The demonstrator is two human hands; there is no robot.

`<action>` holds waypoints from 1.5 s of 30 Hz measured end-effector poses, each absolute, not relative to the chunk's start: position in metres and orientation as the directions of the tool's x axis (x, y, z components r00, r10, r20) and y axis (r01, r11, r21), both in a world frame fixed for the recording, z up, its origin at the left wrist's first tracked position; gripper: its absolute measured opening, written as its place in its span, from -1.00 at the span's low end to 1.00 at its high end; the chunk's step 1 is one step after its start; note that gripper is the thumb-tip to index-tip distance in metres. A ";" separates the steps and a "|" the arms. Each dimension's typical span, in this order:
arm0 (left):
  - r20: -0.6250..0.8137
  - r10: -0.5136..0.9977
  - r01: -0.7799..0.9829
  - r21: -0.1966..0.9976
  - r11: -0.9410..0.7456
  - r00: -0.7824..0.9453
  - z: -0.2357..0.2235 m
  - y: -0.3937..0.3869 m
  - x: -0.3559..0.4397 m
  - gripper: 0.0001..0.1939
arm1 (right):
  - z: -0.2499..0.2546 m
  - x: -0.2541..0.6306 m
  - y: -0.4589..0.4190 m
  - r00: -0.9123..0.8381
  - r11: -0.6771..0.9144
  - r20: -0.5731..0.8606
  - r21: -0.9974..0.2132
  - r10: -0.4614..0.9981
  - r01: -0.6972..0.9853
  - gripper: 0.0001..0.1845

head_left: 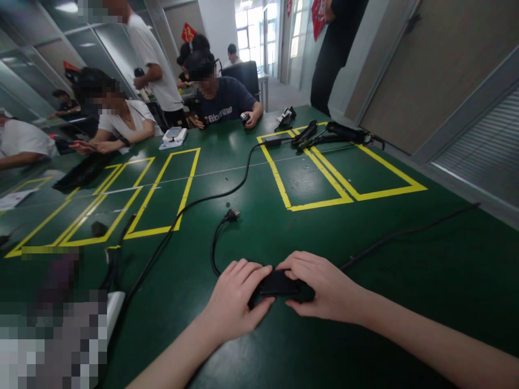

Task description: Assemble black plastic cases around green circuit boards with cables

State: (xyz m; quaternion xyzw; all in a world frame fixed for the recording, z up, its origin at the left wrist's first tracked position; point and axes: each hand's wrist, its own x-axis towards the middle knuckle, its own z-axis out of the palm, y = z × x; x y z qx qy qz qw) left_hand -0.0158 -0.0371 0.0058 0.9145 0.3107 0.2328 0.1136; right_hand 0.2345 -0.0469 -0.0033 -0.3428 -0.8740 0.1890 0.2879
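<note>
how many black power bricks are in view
2: the near brick, between the left hand and right hand; the far brick, by the yellow tape. Others may be hidden.

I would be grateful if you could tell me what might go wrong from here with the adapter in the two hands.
The plug lies loose, its cord running to the left hand, so a pull on the adapter might drag it. The long cable passes nearby and could tangle with that cord. The right cable runs behind the right hand and might catch on that arm.
</note>
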 end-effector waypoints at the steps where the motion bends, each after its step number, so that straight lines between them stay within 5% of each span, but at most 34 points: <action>1: 0.343 0.622 0.524 0.340 -0.781 0.704 0.006 -0.037 -0.015 -0.63 | -0.004 0.234 -0.046 -0.588 0.689 0.378 -0.523 0.715 0.502 -0.68; 14: 0.378 0.551 0.514 0.203 -0.833 0.744 0.002 -0.033 -0.011 -0.52 | -0.003 0.238 -0.046 -0.635 0.733 0.372 -0.409 0.677 0.543 -0.92; 23: 0.384 0.574 0.502 0.279 -0.819 0.723 0.008 -0.035 -0.010 -0.50 | 0.000 0.244 -0.049 -0.656 0.753 0.369 -0.328 0.658 0.571 -0.69; 33: 0.478 0.482 0.441 0.203 -0.874 0.735 0.005 -0.034 -0.010 -0.60 | 0.002 0.244 -0.052 -0.627 0.761 0.435 -0.302 0.646 0.575 -0.60; 37: 0.486 0.447 0.444 0.130 -0.887 0.751 0.006 -0.034 -0.011 -0.60 | 0.010 0.244 -0.055 -0.596 0.685 0.356 -0.504 0.720 0.526 -0.66; 41: 0.486 0.372 0.420 0.012 -0.907 0.791 0.009 -0.034 -0.012 -0.62 | 0.025 0.246 -0.057 -0.581 0.190 -0.010 -0.941 0.814 0.281 -0.66; 43: 0.484 0.337 0.396 -0.021 -0.918 0.808 0.010 -0.034 -0.012 -0.63 | 0.032 0.244 -0.057 -0.645 -0.070 -0.177 -0.980 0.743 0.187 -0.59; 45: 0.503 0.310 0.377 -0.034 -0.926 0.807 0.011 -0.032 -0.011 -0.63 | 0.035 0.239 -0.057 -0.644 -0.146 -0.230 -0.972 0.730 0.183 -0.53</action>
